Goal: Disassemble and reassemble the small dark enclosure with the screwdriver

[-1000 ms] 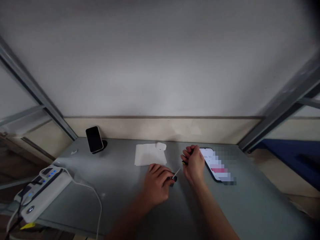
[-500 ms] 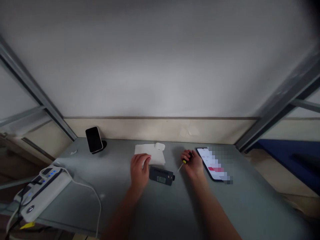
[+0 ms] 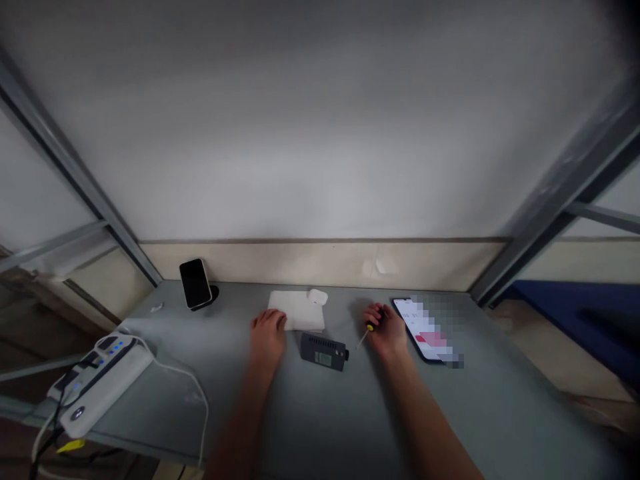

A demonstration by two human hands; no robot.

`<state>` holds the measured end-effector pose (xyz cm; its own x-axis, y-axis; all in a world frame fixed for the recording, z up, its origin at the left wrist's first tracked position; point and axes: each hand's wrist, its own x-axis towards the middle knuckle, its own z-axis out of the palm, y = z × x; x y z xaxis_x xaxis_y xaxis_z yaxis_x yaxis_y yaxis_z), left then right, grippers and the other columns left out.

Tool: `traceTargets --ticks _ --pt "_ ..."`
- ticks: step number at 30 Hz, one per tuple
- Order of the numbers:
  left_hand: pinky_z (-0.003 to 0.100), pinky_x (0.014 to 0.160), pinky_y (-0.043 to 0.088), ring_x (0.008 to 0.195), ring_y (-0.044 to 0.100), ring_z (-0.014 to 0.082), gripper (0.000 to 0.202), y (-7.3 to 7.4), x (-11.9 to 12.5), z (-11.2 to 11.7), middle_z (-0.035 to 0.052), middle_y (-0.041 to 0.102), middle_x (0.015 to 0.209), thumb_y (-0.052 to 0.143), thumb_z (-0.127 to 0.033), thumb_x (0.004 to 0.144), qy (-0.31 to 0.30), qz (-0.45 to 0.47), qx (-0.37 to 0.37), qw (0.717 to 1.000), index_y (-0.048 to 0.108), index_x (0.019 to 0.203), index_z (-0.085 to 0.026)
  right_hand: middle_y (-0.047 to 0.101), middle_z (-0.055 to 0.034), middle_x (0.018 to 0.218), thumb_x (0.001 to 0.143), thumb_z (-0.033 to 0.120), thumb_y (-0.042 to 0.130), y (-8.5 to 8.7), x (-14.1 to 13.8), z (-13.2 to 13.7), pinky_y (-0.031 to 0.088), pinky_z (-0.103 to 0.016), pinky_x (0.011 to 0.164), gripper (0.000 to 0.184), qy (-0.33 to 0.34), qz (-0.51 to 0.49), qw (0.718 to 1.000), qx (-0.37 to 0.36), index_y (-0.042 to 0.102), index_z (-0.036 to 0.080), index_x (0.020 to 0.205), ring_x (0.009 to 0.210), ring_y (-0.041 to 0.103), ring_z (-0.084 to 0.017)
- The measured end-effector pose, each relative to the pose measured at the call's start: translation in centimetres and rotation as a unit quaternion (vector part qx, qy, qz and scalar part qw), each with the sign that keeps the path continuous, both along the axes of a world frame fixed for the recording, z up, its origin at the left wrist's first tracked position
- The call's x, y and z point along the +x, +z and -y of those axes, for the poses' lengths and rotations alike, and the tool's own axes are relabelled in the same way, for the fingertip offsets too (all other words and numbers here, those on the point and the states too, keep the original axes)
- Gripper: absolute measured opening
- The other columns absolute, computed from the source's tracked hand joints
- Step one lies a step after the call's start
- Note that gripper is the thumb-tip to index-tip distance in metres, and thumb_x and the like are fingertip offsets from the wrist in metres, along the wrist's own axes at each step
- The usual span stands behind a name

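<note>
My right hand (image 3: 387,333) is closed round the black-and-yellow handle of a small screwdriver (image 3: 363,337), its thin shaft slanting down to the left. Between my hands lies a dark grey oblong device (image 3: 324,353) with a row of vents, a pale label and a black stub at its right end. My left hand (image 3: 267,339) rests at the left edge of a white folded sheet (image 3: 300,312), clear of the device. Its fingers are bent and close together; what they hold, if anything, is hidden. A small white rounded case (image 3: 317,297) sits on the sheet's far right corner.
A phone (image 3: 425,333) with a lit screen lies right of my right hand. At the back left, a dark-screened device (image 3: 196,284) stands on a round base. A white power strip (image 3: 105,383) with cables occupies the left of the grey table (image 3: 320,427).
My left hand has moved left, away from the dark grey device. My right hand still holds the screwdriver in nearly the same place. The whole view has shifted slightly.
</note>
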<state>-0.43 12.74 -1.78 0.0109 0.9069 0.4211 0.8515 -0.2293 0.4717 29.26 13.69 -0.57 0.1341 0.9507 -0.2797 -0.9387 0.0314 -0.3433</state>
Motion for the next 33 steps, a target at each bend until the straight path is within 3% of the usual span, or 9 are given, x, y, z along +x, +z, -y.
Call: traceTargets --ticks 4,10,13,16,20,22,23,27,33 --pt "0.045 0.096 0.046 0.113 0.066 0.0308 0.019 0.1 -0.3 0.0 0.0068 0.079 0.113 0.059 -0.026 0.1 0.003 0.004 0.008 1.0 0.078 0.098 -0.026 0.041 0.0075 0.066 0.076 0.01 0.064 0.5 0.0 0.3 0.037 -0.012 0.037 0.025 -0.006 -0.005 1.0 0.009 0.043 0.023 0.078 0.047 0.041 -0.007" --pt "0.051 0.104 0.045 0.121 0.063 0.0334 0.015 0.2 -0.2 -0.2 0.0061 0.077 0.123 0.065 -0.029 0.095 0.008 0.048 0.019 0.999 0.078 0.104 -0.029 0.046 0.0055 0.073 0.071 0.004 0.068 1.5 -0.7 0.5 0.05 -0.017 0.046 0.032 -0.006 0.009 1.0 0.025 0.044 0.023 0.079 0.058 0.051 -0.009" --pt "0.05 0.104 0.047 0.112 0.065 0.0312 0.02 0.6 -0.2 -0.5 0.0083 0.077 0.112 0.059 -0.036 0.098 0.0 0.129 0.044 0.991 0.076 0.101 -0.026 0.046 0.0066 0.071 0.07 0.0 0.067 2.0 -1.2 0.4 0.05 -0.016 0.048 0.033 -0.007 0.018 0.999 0.028 0.047 0.023 0.082 0.058 0.052 -0.009" --pt "0.047 0.096 0.052 0.098 0.067 0.0285 0.041 1.4 0.1 0.0 0.0107 0.074 0.097 0.043 -0.048 0.104 -0.025 0.163 0.053 0.985 0.072 0.092 -0.022 0.051 0.0066 0.07 0.071 0.0 0.067 2.6 -1.8 0.5 0.053 -0.017 0.05 0.031 -0.01 0.035 0.999 0.03 0.053 0.023 0.086 0.059 0.055 -0.009" --pt "0.034 0.084 0.057 0.09 0.07 0.0222 0.047 3.0 1.7 2.3 0.0083 0.074 0.095 0.038 -0.052 0.106 -0.161 0.185 0.022 0.969 0.071 0.095 -0.021 0.062 0.0048 0.076 0.07 0.004 0.079 3.8 -3.3 1.0 0.062 -0.024 0.062 0.041 -0.025 0.077 0.996 0.043 0.063 0.023 0.103 0.07 0.068 -0.013" --pt "0.035 0.09 0.056 0.097 0.071 0.023 0.036 3.5 2.8 3.5 0.0089 0.076 0.103 0.047 -0.047 0.105 -0.287 0.218 -0.053 0.931 0.072 0.109 -0.02 0.066 0.0042 0.084 0.069 0.008 0.086 4.7 -4.2 1.7 0.065 -0.029 0.073 0.049 -0.039 0.101 0.993 0.056 0.066 0.024 0.11 0.081 0.073 -0.016" --pt "0.035 0.092 0.055 0.1 0.072 0.0236 0.031 3.6 3.4 3.9 0.0081 0.077 0.105 0.054 -0.044 0.102 -0.311 0.225 -0.088 0.919 0.073 0.109 -0.021 0.068 0.0037 0.089 0.068 0.012 0.09 5.2 -4.7 2.1 0.066 -0.032 0.077 0.052 -0.043 0.118 0.99 0.068 0.067 0.025 0.112 0.086 0.074 -0.017" --pt "0.038 0.099 0.054 0.105 0.072 0.0255 0.026 2.8 5.1 4.4 0.0058 0.08 0.111 0.073 -0.033 0.089 -0.278 0.262 -0.179 0.907 0.075 0.113 -0.023 0.064 0.0035 0.104 0.077 0.033 0.09 7.3 -6.5 3.9 0.064 -0.031 0.075 0.052 -0.089 0.274 0.945 0.153 0.065 0.033 0.123 0.088 0.074 -0.016" --pt "0.038 0.099 0.054 0.106 0.071 0.0253 0.027 2.4 6.3 4.7 0.0065 0.079 0.115 0.071 -0.027 0.091 -0.31 0.308 -0.208 0.875 0.075 0.117 -0.022 0.059 0.0007 0.111 0.088 0.034 0.08 8.5 -8.1 5.7 0.063 -0.029 0.072 0.04 -0.123 0.415 0.883 0.182 0.061 0.033 0.124 0.079 0.07 -0.012"
